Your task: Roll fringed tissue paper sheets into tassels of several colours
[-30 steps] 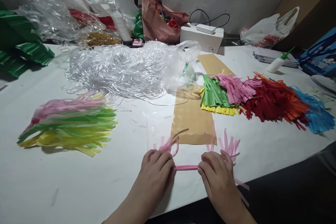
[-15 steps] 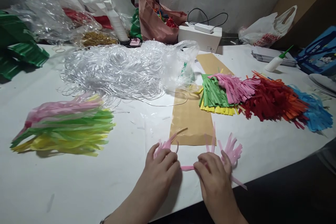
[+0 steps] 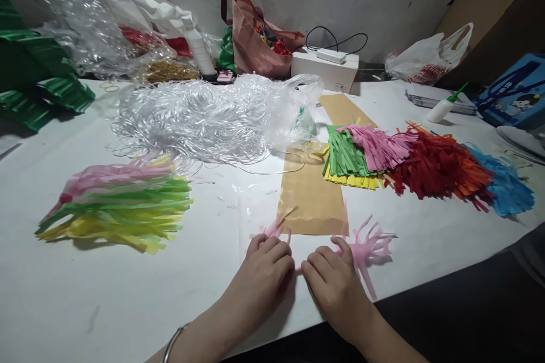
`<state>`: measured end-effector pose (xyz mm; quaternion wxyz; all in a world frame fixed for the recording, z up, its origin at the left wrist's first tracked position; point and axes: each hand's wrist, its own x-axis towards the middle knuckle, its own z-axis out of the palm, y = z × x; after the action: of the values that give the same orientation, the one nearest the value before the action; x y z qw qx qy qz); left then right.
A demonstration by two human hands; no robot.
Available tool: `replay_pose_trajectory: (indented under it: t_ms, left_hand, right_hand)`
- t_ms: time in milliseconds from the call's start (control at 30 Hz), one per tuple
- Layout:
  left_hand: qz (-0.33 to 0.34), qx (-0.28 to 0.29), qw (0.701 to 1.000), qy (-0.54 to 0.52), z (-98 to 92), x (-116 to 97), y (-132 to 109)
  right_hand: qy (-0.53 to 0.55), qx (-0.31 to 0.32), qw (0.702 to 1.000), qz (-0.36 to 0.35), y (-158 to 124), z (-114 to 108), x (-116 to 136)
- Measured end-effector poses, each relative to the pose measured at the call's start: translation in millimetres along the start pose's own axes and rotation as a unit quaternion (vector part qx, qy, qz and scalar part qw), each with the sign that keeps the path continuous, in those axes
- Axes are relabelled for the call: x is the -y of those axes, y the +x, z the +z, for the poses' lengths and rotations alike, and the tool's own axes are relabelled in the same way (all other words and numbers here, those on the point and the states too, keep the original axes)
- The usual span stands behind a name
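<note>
Both hands are working at the lower centre of the frame, on the near edge of the desk (image 3: 128, 295).

The left hand (image 3: 266, 273) is resting knuckles-up with its fingers (image 3: 279, 250) curled down and clenched on the pink paper fringe (image 3: 367, 247). The right hand (image 3: 332, 282) is doing the same, fingers (image 3: 320, 261) bent and gripping that piece. The two hands are sitting nearly knuckle to knuckle, with only a sliver of pink showing between them. The thumbs are hidden under the palms, so the exact pinch is not showing.

The fringe is lying flat on the desk under the hands. Its loose cut strips are fanning out past the right hand toward the lower right, and a smaller tuft is poking up above the left fingers. That tuft is touching the bottom edge of the brown paper sheet (image 3: 313, 198), which is lying just above the hands.

A bracelet (image 3: 172, 343) is showing on the left wrist at the bottom of the frame.

- Left of centre: a loose pile of pink, green and yellow strips (image 3: 119, 204) is lying well apart from the hands.
- Upper centre: a heap of clear plastic string (image 3: 191, 119) is spreading across the desk.
- Right of centre: stacked cut paper (image 3: 434, 167) is running green, yellow and pink through red and orange to blue.
- Upper right: a glue bottle (image 3: 443, 108) is lying on its side.
</note>
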<state>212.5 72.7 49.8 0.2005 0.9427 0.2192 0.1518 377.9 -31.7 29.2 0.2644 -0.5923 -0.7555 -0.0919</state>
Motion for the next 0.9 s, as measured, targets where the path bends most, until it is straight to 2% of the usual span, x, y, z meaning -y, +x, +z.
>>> replay_pose_trajectory:
  t_ms: [100, 200, 267, 333, 400, 433, 467, 533, 667, 733, 900]
  left_hand:
    - [-0.048, 0.055, 0.988, -0.137, -21.3, -12, -7]
    - [-0.127, 0.075, 0.944, -0.294, -38.5, -27, -12]
    - [-0.207, 0.089, 0.883, -0.413, -41.9, -37, -15]
    - [-0.279, 0.097, 0.791, -0.536, -39.1, -44, -17]
    - [-0.318, 0.086, 0.703, -0.631, -33.2, -49, -20]
    - [-0.321, 0.081, 0.674, -0.66, -30.2, -51, -21]
    - [-0.318, 0.074, 0.659, -0.678, -27.8, -52, -22]
    - [-0.292, 0.059, 0.665, -0.685, -24.5, -54, -24]
    - [-0.206, -0.015, 0.745, -0.634, -20.5, -59, -25]
    - [-0.17, -0.062, 0.772, -0.609, -17.2, -62, -25]
    - [-0.153, -0.15, 0.787, -0.579, -5.9, -65, -24]
  right_hand:
    - [0.016, -0.043, 0.997, -0.064, 4, -17, -4]
    - [0.031, -0.083, 0.99, -0.114, 10, -42, -2]
    - [0.03, -0.108, 0.984, -0.14, 15, -59, 2]
    - [0.023, -0.127, 0.981, -0.142, 20, -72, 7]
    - [0.02, -0.132, 0.982, -0.13, 23, -81, 11]
    - [0.023, -0.132, 0.983, -0.124, 24, -83, 13]
    - [0.031, -0.134, 0.983, -0.12, 25, -85, 14]
    - [0.06, -0.147, 0.981, -0.108, 26, -86, 15]
    - [0.163, -0.156, 0.973, -0.04, 25, -84, 18]
    - [0.197, -0.154, 0.968, -0.012, 23, -80, 20]
    - [0.206, -0.177, 0.962, -0.001, 15, -70, 24]
